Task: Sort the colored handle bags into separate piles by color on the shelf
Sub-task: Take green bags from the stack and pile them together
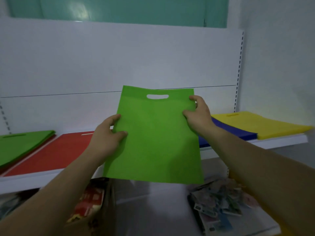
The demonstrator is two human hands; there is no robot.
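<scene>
Head view: left hand (109, 133) and right hand (198, 114) each pinch a side edge of one green handle bag (153, 137), held upright in front of the shelf (279, 142). Four piles lie there: green pile (22, 143) and red pile (56, 150) left, blue pile (233, 130) and yellow pile (260, 124) right.

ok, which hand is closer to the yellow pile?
Right. The right hand grips the green bag at its right edge, left of the yellow pile; the left hand grips its left edge, farther off.
</scene>
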